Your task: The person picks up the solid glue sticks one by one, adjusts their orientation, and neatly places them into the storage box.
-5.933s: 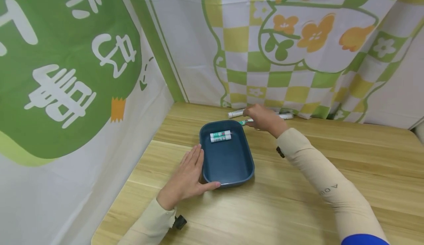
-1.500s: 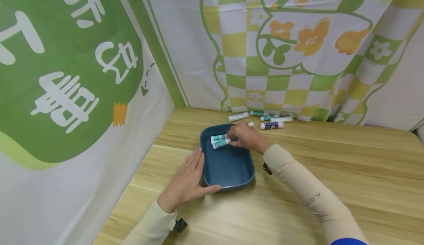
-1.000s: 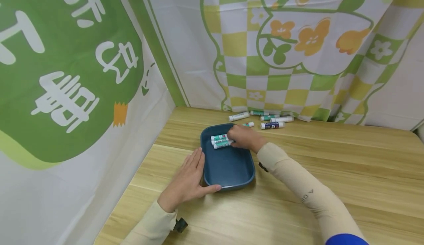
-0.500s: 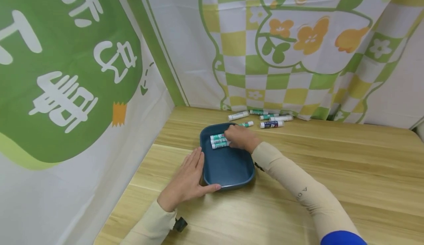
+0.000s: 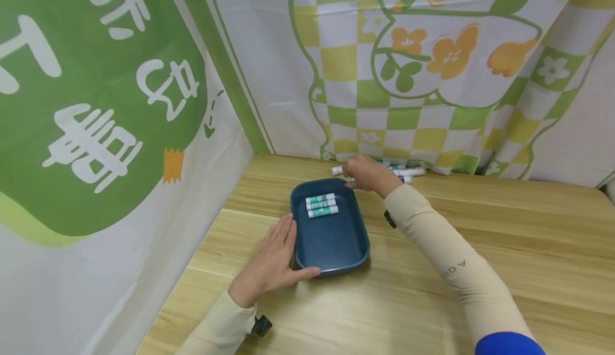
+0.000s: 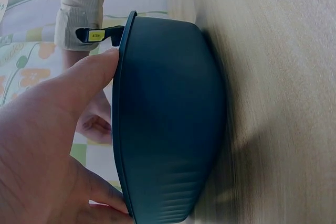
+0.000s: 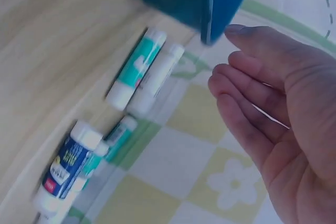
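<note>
Three glue sticks (image 5: 321,205) with green labels and white ends lie side by side in the far part of a dark blue tray (image 5: 331,245). My left hand (image 5: 266,261) rests against the tray's near left corner, fingers straight along its side and thumb on the near rim. Beyond the tray's far right corner, my right hand (image 5: 370,174) hovers over more glue sticks, partly hiding them. The right wrist view shows this hand empty, fingers loosely bent, beside the tray's edge. A green-labelled glue stick (image 7: 137,69) and a white glue stick (image 7: 157,80) lie near it.
A dark blue glue stick (image 7: 68,166) lies with other tubes toward the back of the wooden table (image 5: 432,301). Behind them hangs a checked, flowered curtain (image 5: 403,115). A green and white printed sheet (image 5: 115,147) covers the left side.
My right hand has put a third glue stick in the tray beside the other two, let go, and moved back to the tubes behind it. My left hand has stayed at the tray.
</note>
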Tool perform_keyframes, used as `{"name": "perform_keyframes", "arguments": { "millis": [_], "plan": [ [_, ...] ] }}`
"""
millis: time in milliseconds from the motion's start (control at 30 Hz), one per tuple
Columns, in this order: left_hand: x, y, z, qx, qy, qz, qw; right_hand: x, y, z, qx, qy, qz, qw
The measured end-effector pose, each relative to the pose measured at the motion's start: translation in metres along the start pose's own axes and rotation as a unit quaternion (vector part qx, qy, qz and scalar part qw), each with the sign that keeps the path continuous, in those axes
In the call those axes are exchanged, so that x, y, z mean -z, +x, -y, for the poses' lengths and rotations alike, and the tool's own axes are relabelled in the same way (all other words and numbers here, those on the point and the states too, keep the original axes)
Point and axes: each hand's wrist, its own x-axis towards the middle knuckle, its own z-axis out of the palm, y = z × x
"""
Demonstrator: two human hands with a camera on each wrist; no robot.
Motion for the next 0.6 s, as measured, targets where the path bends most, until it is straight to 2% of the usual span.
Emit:
{"name": "perform_keyframes", "arguments": {
  "millis": [167,400,600],
  "plan": [
    [-0.001,0.0,0.001,-0.003,0.006,-0.004,1.0,0.001,-0.005,-0.011,-0.042,0.011,0.009,0.999],
    [-0.003,-0.001,0.003,-0.003,0.001,-0.005,1.0,-0.022,-0.006,-0.036,-0.045,0.005,-0.024,0.9987],
    [-0.003,-0.001,0.003,-0.005,-0.001,-0.007,1.0,-0.037,-0.006,-0.053,-0.072,0.025,-0.031,0.9966]
  ]
}}
